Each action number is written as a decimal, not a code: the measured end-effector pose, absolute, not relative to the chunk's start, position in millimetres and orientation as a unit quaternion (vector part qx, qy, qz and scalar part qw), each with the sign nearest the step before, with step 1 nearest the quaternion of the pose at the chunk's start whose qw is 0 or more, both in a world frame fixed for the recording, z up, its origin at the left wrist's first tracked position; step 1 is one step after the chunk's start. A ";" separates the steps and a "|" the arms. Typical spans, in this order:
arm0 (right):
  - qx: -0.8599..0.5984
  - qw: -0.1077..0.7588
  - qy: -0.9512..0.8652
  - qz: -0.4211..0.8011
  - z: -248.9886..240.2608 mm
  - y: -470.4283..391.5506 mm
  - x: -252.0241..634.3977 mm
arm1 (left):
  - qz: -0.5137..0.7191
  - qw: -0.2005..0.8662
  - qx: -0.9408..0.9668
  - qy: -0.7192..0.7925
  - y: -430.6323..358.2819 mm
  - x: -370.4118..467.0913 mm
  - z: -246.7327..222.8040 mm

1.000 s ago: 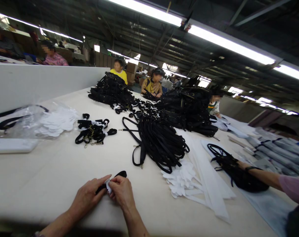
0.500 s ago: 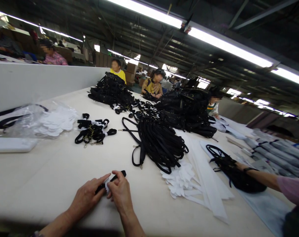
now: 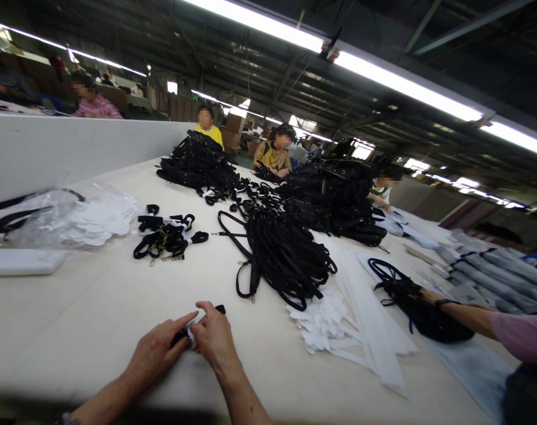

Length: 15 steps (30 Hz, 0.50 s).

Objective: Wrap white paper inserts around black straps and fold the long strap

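Observation:
Near the table's front edge, a black strap [image 3: 221, 309] with a white paper piece [image 3: 192, 326] around it lies between my hands. My left hand [image 3: 155, 352] grips the strap's left part. My right hand [image 3: 215, 339] pinches the white paper from the right, its index finger bent over the strap. Beyond them on the left is a small heap of bundled black straps [image 3: 166, 237] with white wraps and metal clips. A large pile of loose black straps [image 3: 286, 254] lies ahead, and white paper pieces [image 3: 319, 324] are to its right.
At the left are a plastic bag of white pieces [image 3: 100, 218] and a white phone-like object [image 3: 22, 261]. Heaps of black bags [image 3: 330, 195] stand at the back. On the right, another person's hand holds a black bag [image 3: 445, 321]. Other people sit around the table.
My right hand has shifted slightly, its fingers now lower over the white paper and strap. My left hand stays almost in place. The view has moved slightly.

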State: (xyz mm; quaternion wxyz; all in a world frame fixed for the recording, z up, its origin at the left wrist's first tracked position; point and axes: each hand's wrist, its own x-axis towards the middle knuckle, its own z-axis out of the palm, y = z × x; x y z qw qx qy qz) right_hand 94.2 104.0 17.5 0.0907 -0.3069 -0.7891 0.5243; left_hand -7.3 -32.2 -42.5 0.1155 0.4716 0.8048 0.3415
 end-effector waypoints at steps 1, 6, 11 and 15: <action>-0.307 0.089 -0.796 0.513 17.7 104.3 92.2 | 0.344 0.116 0.471 0.804 -32.3 -7.3 -42.2; -0.318 0.067 -0.796 0.511 19.6 104.8 84.1 | 0.348 0.113 0.474 0.801 -32.8 -6.5 -40.8; -0.300 0.041 -0.788 0.536 22.2 109.3 82.2 | 0.361 0.093 0.483 0.793 -33.3 -4.5 -41.5; -0.287 0.040 -0.810 0.510 26.1 113.4 79.1 | 0.360 0.079 0.480 0.796 -32.8 -2.7 -41.7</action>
